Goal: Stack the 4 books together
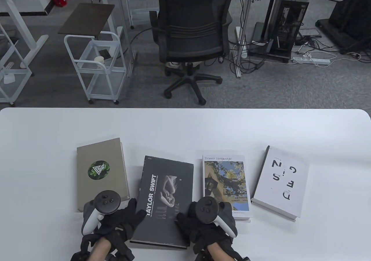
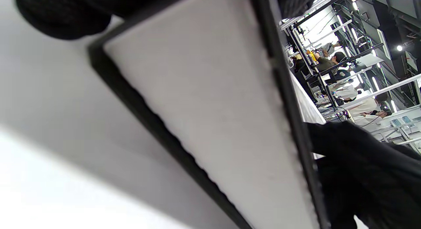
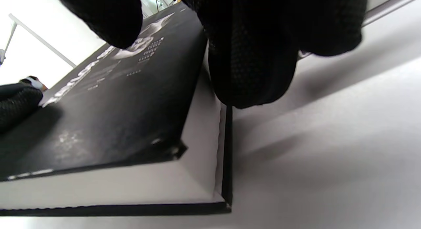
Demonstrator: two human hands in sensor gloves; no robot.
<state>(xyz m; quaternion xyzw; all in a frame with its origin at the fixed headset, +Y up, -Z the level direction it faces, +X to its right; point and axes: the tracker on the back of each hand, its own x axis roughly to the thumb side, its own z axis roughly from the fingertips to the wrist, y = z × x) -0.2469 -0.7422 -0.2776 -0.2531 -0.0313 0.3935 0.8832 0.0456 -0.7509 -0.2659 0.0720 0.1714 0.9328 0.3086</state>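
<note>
Black book (image 1: 165,198) lies flat on desk (image 1: 185,127), second from left of four in a row, long axis running away from the person. Left hand (image 1: 116,217) and right hand (image 1: 203,220) grip its near corners, fingers on cover, equally near.

A: That black book (image 3: 98,117) has a matt cover, kinda scuffed, with rough-cut white paper edges.

B: Yep, and the gloves (image 3: 253,51) look like knit mesh cloth. Table (image 1: 185,127) is smooth white.
</note>
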